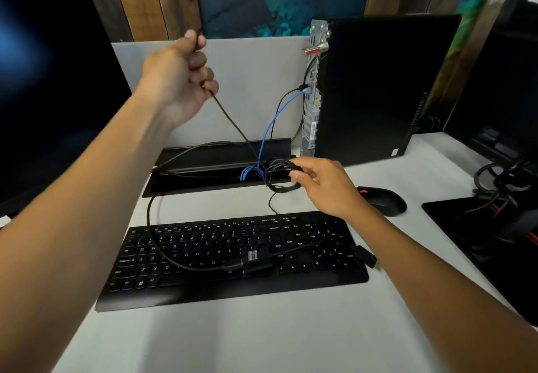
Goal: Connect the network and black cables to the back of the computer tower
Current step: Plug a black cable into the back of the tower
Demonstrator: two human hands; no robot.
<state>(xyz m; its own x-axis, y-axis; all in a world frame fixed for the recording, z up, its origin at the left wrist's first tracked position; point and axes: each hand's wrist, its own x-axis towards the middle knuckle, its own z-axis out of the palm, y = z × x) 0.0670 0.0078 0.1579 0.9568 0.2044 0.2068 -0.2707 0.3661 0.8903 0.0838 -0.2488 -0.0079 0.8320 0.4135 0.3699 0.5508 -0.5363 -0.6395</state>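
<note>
The black computer tower stands upright at the back right of the desk, its rear panel facing left. A blue network cable runs from a port on that panel down into the desk's cable tray. Two black cables also hang from the panel. My left hand, raised above the desk, grips a thin black cable that stretches taut down toward the tray. My right hand pinches a coiled bundle of black cable at the tray's right end.
An open black cable tray is sunk into the white desk. A black keyboard lies in front with a thick black cable and connector draped over it. A black mouse sits right. Monitors stand far left and right.
</note>
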